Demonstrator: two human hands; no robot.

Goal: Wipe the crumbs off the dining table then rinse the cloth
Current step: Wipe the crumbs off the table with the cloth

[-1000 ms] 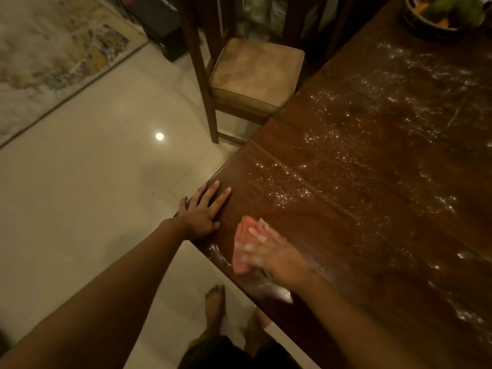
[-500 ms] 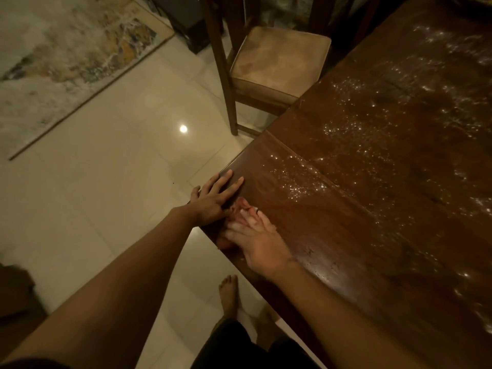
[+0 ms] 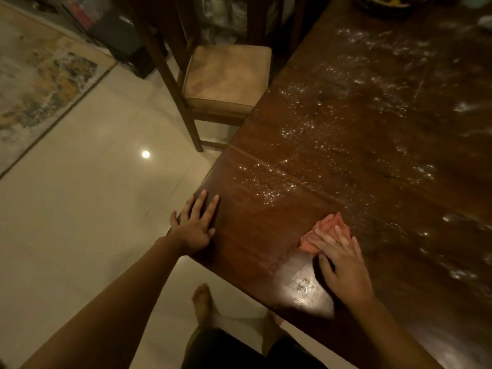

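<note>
A dark wooden dining table [image 3: 359, 145] fills the right side, and white crumbs [image 3: 300, 129] are scattered over much of its top. My right hand [image 3: 343, 265] presses flat, fingers straight, on a pink cloth [image 3: 327, 230] near the table's front edge. The cloth shows beyond my fingertips; the rest lies hidden under my palm. My left hand [image 3: 195, 225] rests flat with spread fingers on the table's near left corner, apart from the cloth.
A wooden chair [image 3: 226, 78] with a tan cushion stands at the table's left side. A patterned rug [image 3: 40, 83] lies on the pale tiled floor at left. A bowl [image 3: 383, 5] sits at the table's far end. My bare feet [image 3: 202, 302] show below the table edge.
My right hand slid the pink cloth to the left corner beside my left hand, then back to the right across the tabletop. My left hand stayed on the corner.
</note>
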